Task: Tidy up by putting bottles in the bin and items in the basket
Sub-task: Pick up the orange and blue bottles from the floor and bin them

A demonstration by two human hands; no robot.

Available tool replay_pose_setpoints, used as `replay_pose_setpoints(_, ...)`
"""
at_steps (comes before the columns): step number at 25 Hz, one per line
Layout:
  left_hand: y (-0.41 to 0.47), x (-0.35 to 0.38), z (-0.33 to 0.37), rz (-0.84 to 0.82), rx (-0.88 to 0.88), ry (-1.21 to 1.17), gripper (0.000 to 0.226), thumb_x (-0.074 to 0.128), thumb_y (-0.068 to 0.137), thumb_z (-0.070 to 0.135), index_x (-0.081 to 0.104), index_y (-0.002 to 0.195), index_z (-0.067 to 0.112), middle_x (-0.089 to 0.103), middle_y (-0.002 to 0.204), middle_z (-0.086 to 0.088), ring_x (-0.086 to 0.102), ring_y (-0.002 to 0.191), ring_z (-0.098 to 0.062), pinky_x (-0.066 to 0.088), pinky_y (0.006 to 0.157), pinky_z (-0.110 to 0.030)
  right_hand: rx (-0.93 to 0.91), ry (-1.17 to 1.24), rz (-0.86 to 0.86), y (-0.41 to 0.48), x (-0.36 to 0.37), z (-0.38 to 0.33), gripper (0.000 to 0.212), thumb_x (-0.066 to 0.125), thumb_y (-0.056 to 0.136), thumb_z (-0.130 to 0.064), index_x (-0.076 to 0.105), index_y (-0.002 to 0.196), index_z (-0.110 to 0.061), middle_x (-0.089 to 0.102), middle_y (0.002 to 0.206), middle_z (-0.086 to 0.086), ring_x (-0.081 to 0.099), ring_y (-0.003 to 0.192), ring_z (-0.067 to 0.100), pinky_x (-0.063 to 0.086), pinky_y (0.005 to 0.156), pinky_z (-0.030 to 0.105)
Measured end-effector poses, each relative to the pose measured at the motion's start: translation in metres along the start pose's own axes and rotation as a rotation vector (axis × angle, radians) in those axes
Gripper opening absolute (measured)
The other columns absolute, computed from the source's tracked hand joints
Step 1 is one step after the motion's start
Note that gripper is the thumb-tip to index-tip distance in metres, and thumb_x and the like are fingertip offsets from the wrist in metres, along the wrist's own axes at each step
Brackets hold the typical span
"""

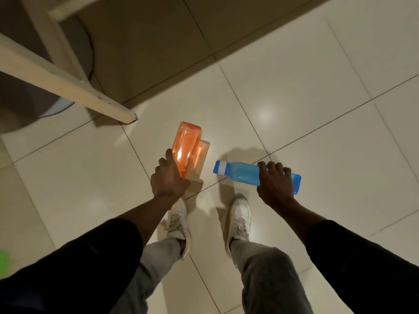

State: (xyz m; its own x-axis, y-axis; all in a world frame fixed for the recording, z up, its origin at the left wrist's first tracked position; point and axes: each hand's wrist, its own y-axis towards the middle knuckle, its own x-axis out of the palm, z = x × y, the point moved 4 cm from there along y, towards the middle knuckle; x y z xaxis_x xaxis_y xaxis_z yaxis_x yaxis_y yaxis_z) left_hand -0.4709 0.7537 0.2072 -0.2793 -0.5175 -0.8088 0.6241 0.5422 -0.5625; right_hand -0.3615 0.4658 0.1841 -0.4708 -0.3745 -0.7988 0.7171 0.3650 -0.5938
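My left grip (pixel 169 177) is clenched round the neck end of the orange bottle (pixel 187 147), fingers curled over its smooth side; the bottle is translucent plastic, squarish in section with rounded corners, and its flat base points away from me (the neck and any cap are hidden under my knuckles). A paler orange shape sits just beside it on the right; I cannot tell whether that is a glow on the tile or something more.

My right grip (pixel 275 180) is wrapped over the blue bottle (pixel 244 172) near its base; this one is translucent plastic too, slim and square-shouldered, held nearly level, its blue cap (pixel 218 167) and white collar pointing towards my left grip; the two bottles are near each other but apart.

Both bottles are held above the floor (pixel 317 123), which is glossy cream tile with thin dark grout lines; my white laced sneakers (pixel 239 214) stand on it below them. At upper left a cream-painted furniture leg (pixel 68 80) slants across; a round grey container (pixel 27 105) sits blurred behind it.
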Motion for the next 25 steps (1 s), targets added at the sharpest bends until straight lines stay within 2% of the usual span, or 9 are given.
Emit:
replay_pose_setpoints(7,-0.118,-0.130,0.035,-0.017,-0.030,-0.151,0.107,0.094,0.070,0.035,0.029,0.154,0.018,0.058,0.126,-0.012,0.067,0.109,-0.035,0.061,0.088,-0.053,0.040,0.076,-0.005,-0.116,-0.153,-0.001,0.067,0.069,0.086,-0.030,0.040,0.144,-0.013,0.058,0.126,0.009,0.054,0.116,0.029,0.045,0.100,0.046)
replay_pose_setpoints(13,-0.198,-0.199,0.042,-0.013,-0.096,-0.231,0.107,0.094,0.068,0.033,0.030,0.153,0.020,0.058,0.124,-0.011,0.067,0.107,-0.036,0.060,0.087,-0.051,0.024,0.106,0.039,-0.191,-0.233,-0.010,0.067,0.073,0.084,-0.039,0.044,0.139,-0.015,0.061,0.118,0.004,0.057,0.107,0.023,0.049,0.095,0.041)
replay_pose_setpoints(19,-0.261,-0.232,-0.003,0.024,-0.190,-0.401,0.103,0.094,0.072,0.037,0.032,0.153,0.020,0.058,0.133,-0.009,0.065,0.117,-0.032,0.059,0.095,-0.051,-0.025,0.013,0.080,-0.239,-0.286,-0.043,0.065,0.077,0.077,-0.043,0.052,0.130,-0.014,0.065,0.107,0.004,0.061,0.095,0.025,0.050,0.082,0.039)
replay_pose_setpoints(22,-0.291,-0.245,-0.032,0.068,-0.274,-0.482,0.103,0.094,0.073,0.041,0.033,0.154,0.022,0.057,0.139,-0.005,0.064,0.122,-0.030,0.059,0.099,-0.051,-0.120,0.020,0.104,-0.249,-0.307,-0.075,0.059,0.074,0.078,-0.047,0.051,0.124,-0.017,0.063,0.104,0.002,0.060,0.092,0.023,0.049,0.079,0.036)
replay_pose_setpoints(25,-0.324,-0.260,-0.074,0.125,-0.380,-0.566,0.101,0.096,0.070,0.040,0.037,0.150,0.023,0.061,0.135,-0.003,0.066,0.119,-0.028,0.059,0.098,-0.050,-0.244,-0.024,0.111,-0.259,-0.330,-0.120,0.055,0.070,0.079,-0.053,0.050,0.117,-0.020,0.062,0.102,-0.001,0.062,0.090,0.021,0.047,0.074,0.034)
